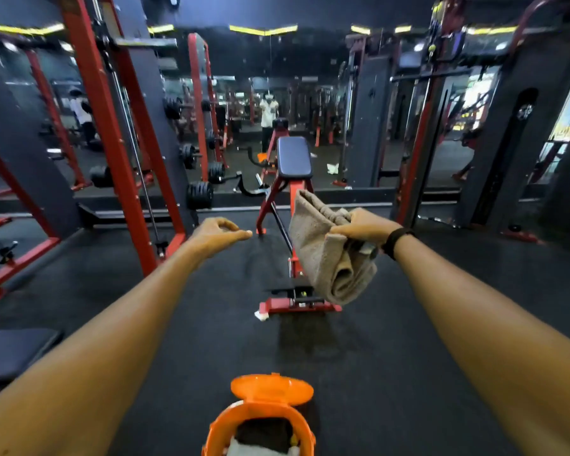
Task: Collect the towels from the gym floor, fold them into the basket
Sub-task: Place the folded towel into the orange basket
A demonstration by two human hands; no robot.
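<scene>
- The right hand (359, 227) grips a grey-brown towel (323, 251) by its bunched top edge; the cloth hangs folded over on itself, rolled at the bottom, held out in the air above the floor (408, 340) and in front of the bench (293, 158).
- The left hand (219, 233) holds nothing, fingers loosely curved, well apart from the towel.
- The orange basket (305, 432) sits on the floor at the near edge of view, lid (272, 389) tipped back, with a dark towel (264, 431) and a light one already inside.
- A small white cloth (261, 314) lies on the floor by the bench foot; another pale one (333, 168) shows in the mirror (326, 103) beyond.
- Judged risks: a one-handed grip lets the loose fold slip open, so the towel would go in crumpled unless the left hand takes a corner.
- The hanging end could brush the bench frame or drag on the floor when lowered.
- The basket mouth looks narrow and partly filled; a bulky fold may catch the rim or tip it.
</scene>
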